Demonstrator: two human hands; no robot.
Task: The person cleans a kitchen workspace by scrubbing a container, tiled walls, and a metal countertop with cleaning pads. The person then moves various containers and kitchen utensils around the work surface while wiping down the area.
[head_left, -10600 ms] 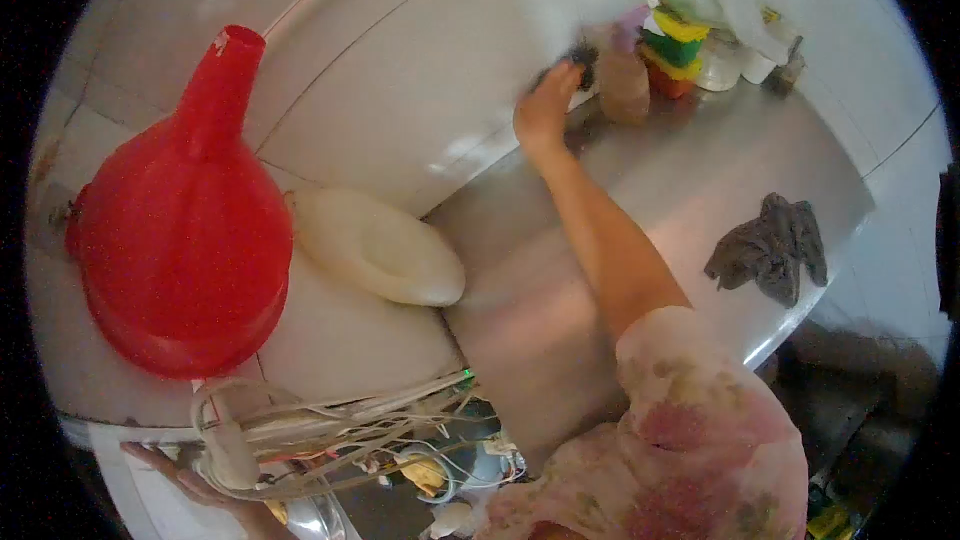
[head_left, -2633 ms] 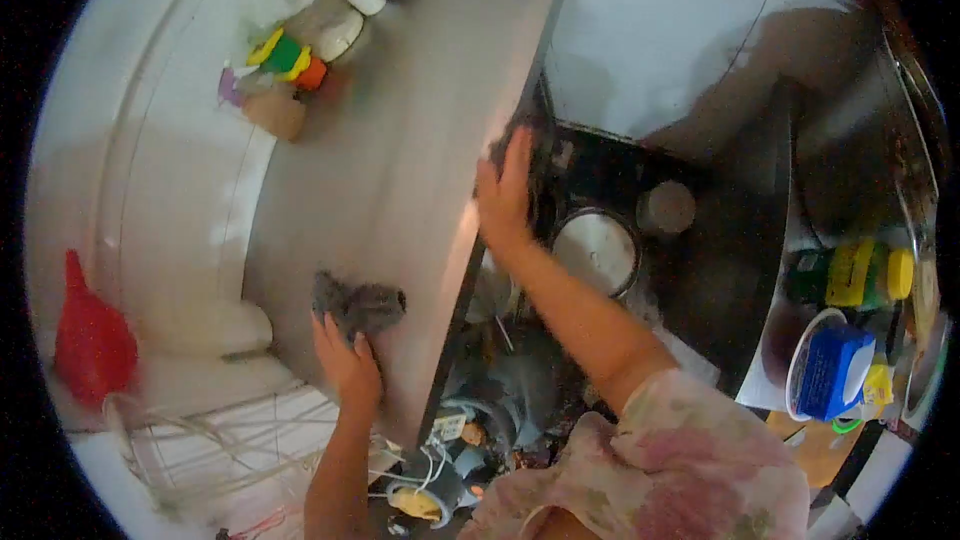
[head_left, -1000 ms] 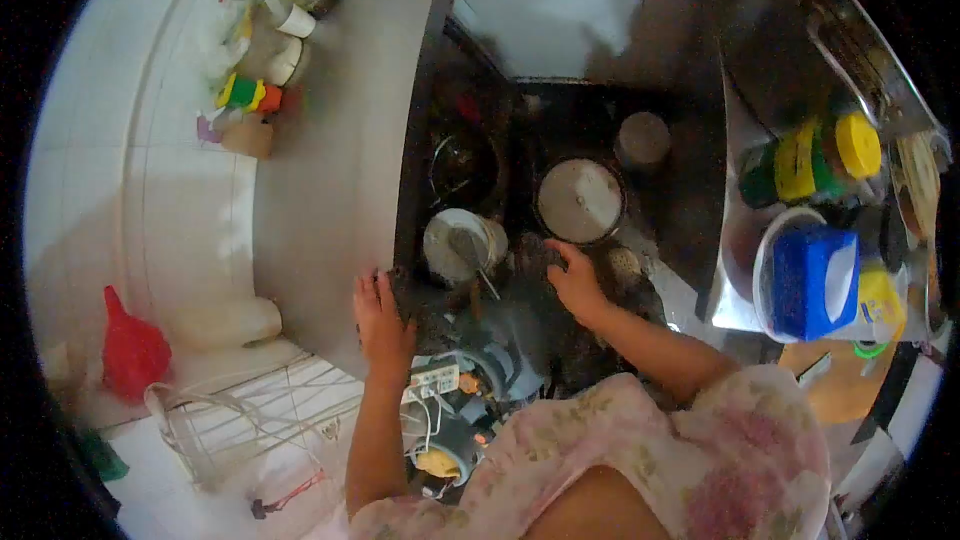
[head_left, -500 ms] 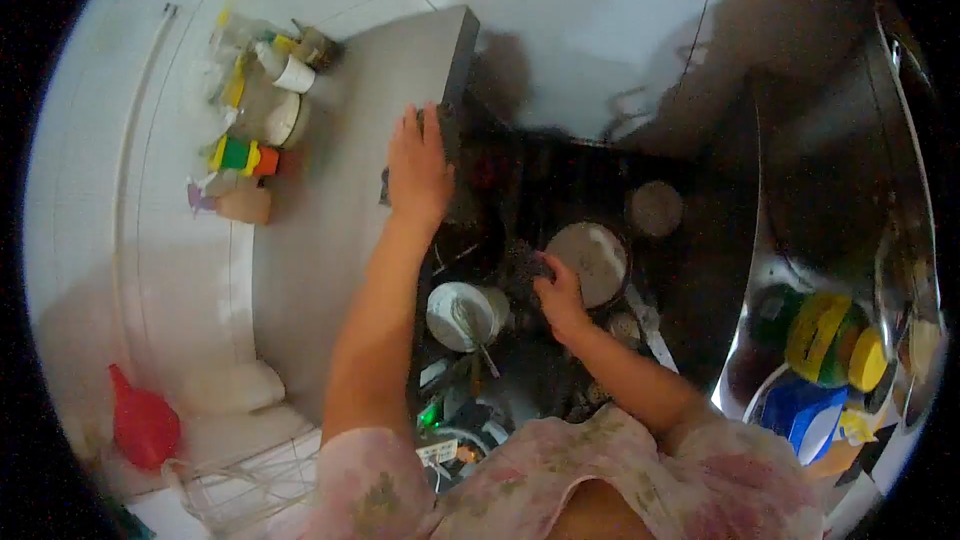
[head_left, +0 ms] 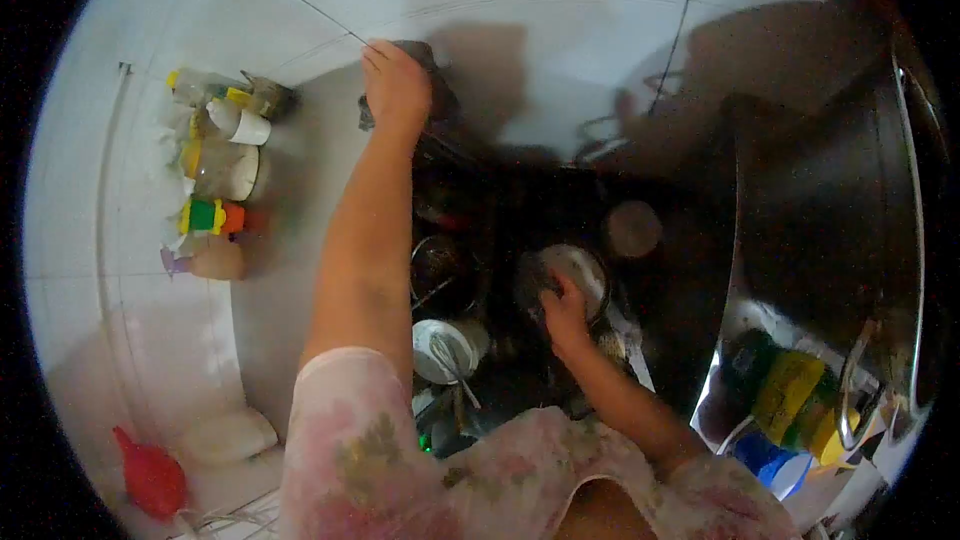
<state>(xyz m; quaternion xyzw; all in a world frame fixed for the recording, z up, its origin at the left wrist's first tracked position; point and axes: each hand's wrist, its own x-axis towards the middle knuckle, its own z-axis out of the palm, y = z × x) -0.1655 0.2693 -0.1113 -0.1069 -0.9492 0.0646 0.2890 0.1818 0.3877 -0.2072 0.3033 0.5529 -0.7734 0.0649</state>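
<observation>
My left hand (head_left: 398, 90) is at the far end of a grey shelf (head_left: 310, 180), by the tiled wall. Its fingers close over a dark grey cloth (head_left: 418, 52), whose edges stick out around the hand. Lower down, my right hand (head_left: 566, 314) grips a dark, rough-looking wad (head_left: 535, 285), its kind hard to make out in the dim light. Behind that hand is a round, pale-surfaced vessel or lid (head_left: 585, 270), partly covered by the wad and fingers. A white container (head_left: 436, 348) with a whisk (head_left: 455, 365) in it stands to the left.
Bottles and jars (head_left: 225, 165) line the shelf's left side. A red bulb-shaped thing (head_left: 155, 480) lies at lower left. Another round disc (head_left: 634, 229) sits farther back. To the right are a shiny dark panel (head_left: 820, 230), a yellow-labelled jar (head_left: 790, 395) and a blue container (head_left: 770, 462).
My left hand has slid the cloth farther away along the shelf, up to the wall. My right hand has shifted slightly with the wad, which now overlaps the round pale thing. The view has shifted too.
</observation>
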